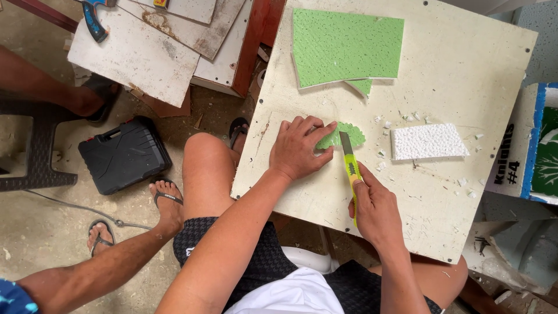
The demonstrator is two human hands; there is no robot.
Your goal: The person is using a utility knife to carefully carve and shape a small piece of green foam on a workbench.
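My left hand (299, 146) presses flat on a small green foam piece (344, 135) with a scalloped edge, lying on a pale work board (465, 75). In my right hand (376, 210) is a yellow-green utility knife (350, 164), its blade tip against the green piece just right of my left fingers. A larger green foam sheet (346, 46) with a curved cut edge lies farther up the board. To the right of the knife rests a white foam block (428, 141), with small white crumbs scattered around it.
A black tool case (123, 154) sits on the floor at left. Stacked white boards (139, 49) lie at top left with a blue-handled tool (93, 20). Another person's arm (87, 273) reaches in at bottom left. A painted blue and green board (537, 145) stands at right.
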